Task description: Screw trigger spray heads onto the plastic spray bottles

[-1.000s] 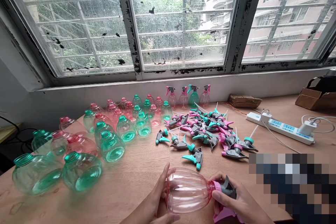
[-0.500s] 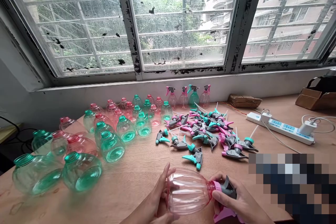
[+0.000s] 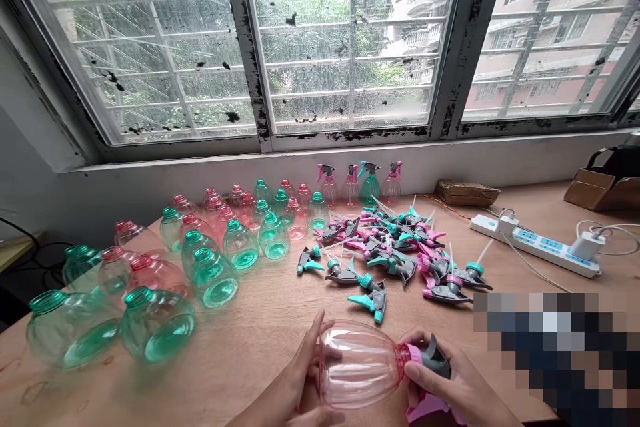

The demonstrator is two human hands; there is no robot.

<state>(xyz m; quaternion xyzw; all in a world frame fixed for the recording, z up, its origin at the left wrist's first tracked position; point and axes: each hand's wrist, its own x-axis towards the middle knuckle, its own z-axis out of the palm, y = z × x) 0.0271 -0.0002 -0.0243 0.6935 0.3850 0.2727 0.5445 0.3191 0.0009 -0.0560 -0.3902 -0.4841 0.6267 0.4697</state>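
- While your left hand point(image 3: 303, 375) curls round the base of the pink transparent bottle point(image 3: 361, 367), its fingers spread across the broad end, and there's the hold on that side.
- And over at the neck, your right hand point(image 3: 453, 380) has its fingers closed on the trigger spray head point(image 3: 437, 357), thumb near the pink collar point(image 3: 414, 355)!
- The bottle lies sideways between your two hands, above the near edge of the wooden table point(image 3: 260, 340), neck pointing right, the collar up against its mouth; how tightly it's threaded, you can't tell from here.
- Below your right fingers hangs the pink trigger point(image 3: 425, 407).
- Just beyond the bottle, a teal-and-gray spray head point(image 3: 373, 299) lies on its side, front-runner of a jumbled heap of loose spray heads point(image 3: 395, 267), pink and teal, thin tubes poking out every way.
- Off to your left, what a crowd: open-necked green bottles point(image 3: 159, 328) and open-necked pink bottles point(image 3: 159, 275), all standing.
- At the back by the wall, four bottles wear their heads upright: three pink spray bottles point(image 3: 329, 191) and one green spray bottle point(image 3: 370, 189).
- Out right, a white power strip point(image 3: 540, 243) with cables, and behind it a brown cardboard package point(image 3: 465, 193).
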